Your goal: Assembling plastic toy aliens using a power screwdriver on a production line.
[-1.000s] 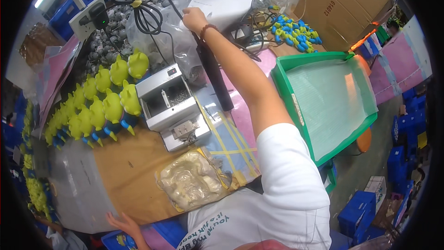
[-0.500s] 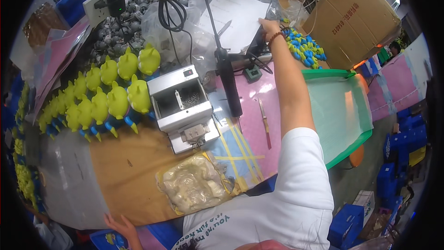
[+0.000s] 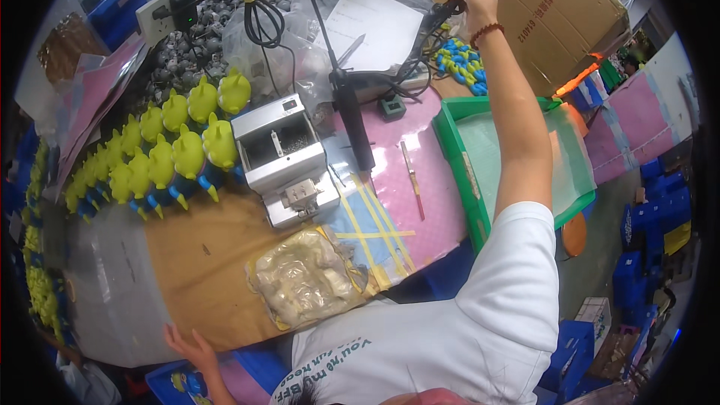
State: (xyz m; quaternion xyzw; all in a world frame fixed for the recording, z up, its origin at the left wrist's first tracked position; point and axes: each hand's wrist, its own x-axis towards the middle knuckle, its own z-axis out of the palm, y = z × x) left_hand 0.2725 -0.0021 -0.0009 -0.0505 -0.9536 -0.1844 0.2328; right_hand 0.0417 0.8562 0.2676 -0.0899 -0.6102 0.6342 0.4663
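"where's the black cable?"
"just left of my right hand, running left and toward me. fingers curled; can't tell if they grip it."
"your left hand?"
"fingers spread, seemingly empty, farther off by the surface's near edge."

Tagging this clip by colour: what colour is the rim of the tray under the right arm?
The tray rim is green, best seen in the head view.

The box is matt cardboard, the pink sheet glossy.
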